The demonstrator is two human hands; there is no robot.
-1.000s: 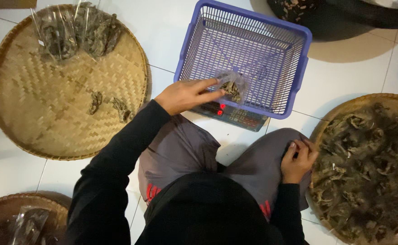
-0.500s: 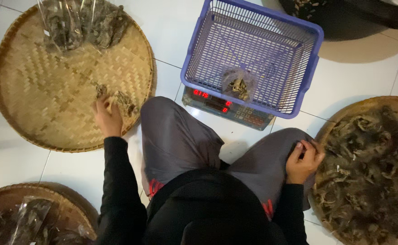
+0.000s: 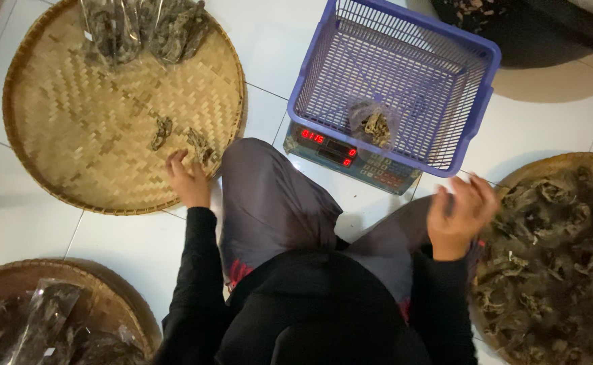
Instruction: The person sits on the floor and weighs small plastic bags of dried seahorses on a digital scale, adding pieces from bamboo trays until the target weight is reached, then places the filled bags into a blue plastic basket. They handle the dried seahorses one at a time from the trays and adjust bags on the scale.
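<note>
I sat cross-legged on the tiled floor, so every tray lay within arm's reach. My right hand [image 3: 460, 215] was lifted beside my knee, fingers loosely spread and holding nothing, at the edge of the tray of dark dried pieces [image 3: 553, 257]. My left hand [image 3: 187, 179] reached low onto the woven tray [image 3: 73, 135], fingers curled at a loose dried piece [image 3: 200, 144]; I couldn't tell whether it was gripped. Farther off, a small filled bag [image 3: 375, 124] sat in the purple basket [image 3: 458, 145] atop the scale [image 3: 350, 159].

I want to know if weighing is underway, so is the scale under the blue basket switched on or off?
On. The scale shows lit red digits on its front panel, below the blue basket, which holds a small bag.
</note>
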